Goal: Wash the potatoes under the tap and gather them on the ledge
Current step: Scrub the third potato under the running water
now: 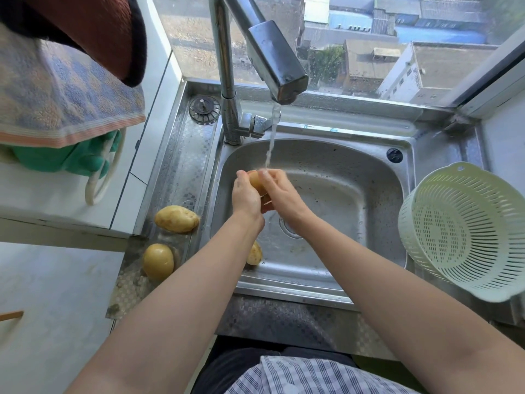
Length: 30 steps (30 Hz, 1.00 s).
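Over the steel sink [341, 177], a yellow potato [255, 181] sits between both hands under the running stream from the tap [272, 61]. My left hand [245, 196] grips it from the left; my right hand [279, 190] wraps over it from the right, hiding most of it. Two washed-looking potatoes lie on the patterned ledge left of the sink: an oblong one [176, 219] and a rounder one [158, 261]. Another potato [254, 253] lies in the basin by its near-left wall, partly hidden behind my left forearm.
A white plastic colander [466, 231] rests tilted on the sink's right rim. A sink strainer plug [204, 108] lies on the back-left ledge. Towels and green rubber gloves [71, 160] hang at the left. A window runs behind the tap.
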Motion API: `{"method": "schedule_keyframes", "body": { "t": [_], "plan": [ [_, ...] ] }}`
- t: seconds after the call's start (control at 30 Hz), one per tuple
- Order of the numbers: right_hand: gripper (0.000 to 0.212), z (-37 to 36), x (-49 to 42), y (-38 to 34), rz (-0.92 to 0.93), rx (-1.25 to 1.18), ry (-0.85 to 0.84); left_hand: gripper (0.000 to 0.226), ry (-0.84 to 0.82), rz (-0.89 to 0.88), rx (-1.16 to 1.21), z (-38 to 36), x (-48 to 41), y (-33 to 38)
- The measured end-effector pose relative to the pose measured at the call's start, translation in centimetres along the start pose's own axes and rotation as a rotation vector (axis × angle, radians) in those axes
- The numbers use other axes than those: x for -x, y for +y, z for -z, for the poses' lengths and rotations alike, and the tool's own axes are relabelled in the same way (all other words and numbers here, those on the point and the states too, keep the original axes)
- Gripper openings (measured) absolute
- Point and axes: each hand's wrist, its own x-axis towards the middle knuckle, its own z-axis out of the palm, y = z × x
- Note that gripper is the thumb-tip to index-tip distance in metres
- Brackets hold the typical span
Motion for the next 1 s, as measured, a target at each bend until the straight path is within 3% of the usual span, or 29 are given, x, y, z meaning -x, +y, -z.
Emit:
{"method": "schedule_keyframes", "body": {
  "t": [0.07,0.17,0.3,0.43,0.57,0.73,0.9,1.0],
  "plan": [
    [0.037,-0.6,-0.4,0.3,-0.002,0.056,0.032,0.045,-0.059,-0.028,-0.075,-0.1,0.7,-0.1],
    [0.054,-1.2,-1.1,0.1,-0.063,0.121,0.180,0.034,-0.190,-0.183,-0.399,0.8,1.4,0.1],
    [0.038,-1.0,-1.5,-0.1,-0.133,0.274,0.235,0.043,-0.205,-0.339,-0.747,2.8,0.6,-0.1],
    [0.031,-1.9,-1.2,0.1,-0.169,0.117,0.223,0.045,-0.262,-0.144,-0.574,2.9,1.2,0.6],
    [0.031,-1.8,-1.2,0.6,-0.090,0.008,0.118,0.035,-0.230,-0.122,-0.489,4.2,0.5,1.0],
    [0.028,-1.7,-1.2,0.4,-0.009,-0.103,0.196,0.048,-0.234,-0.049,-0.283,5.6,0.0,1.3],
    [0.040,-2.6,-1.7,0.5,-0.057,-0.080,0.135,0.048,-0.179,-0.165,-0.408,6.3,-0.1,2.0],
    [0.037,-3.4,-2.0,0.8,-0.142,-0.044,0.076,0.043,-0.009,-0.357,-0.735,7.0,-0.4,3.2]
  ]
}}
